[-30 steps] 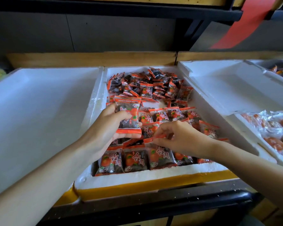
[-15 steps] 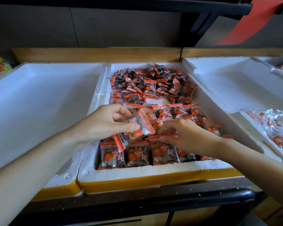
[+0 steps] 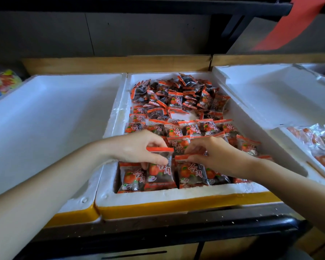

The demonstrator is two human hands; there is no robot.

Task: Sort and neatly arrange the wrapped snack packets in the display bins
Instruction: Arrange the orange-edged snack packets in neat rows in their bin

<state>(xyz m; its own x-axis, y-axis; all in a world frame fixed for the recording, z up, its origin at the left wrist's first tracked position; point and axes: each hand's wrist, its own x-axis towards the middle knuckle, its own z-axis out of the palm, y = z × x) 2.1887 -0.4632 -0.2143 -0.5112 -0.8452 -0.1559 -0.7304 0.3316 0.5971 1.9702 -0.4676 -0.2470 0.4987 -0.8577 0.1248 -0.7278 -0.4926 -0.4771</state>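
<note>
Snack packets (image 3: 176, 98) fill the middle foam bin (image 3: 176, 196) in the head view, heaped loosely at the back and standing in rows at the front. The left hand (image 3: 139, 147) pinches a front-row packet (image 3: 159, 168) near its top, thumb against fingers. The right hand (image 3: 214, 154) pinches the orange top seal of the neighbouring packet (image 3: 191, 173). They look light, crinkly and slippery, so the flat seal seems the surest hold.

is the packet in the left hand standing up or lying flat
Standing up: the packet is on end in the middle bin's front row, orange seal on top, pinched by the left hand.
</note>
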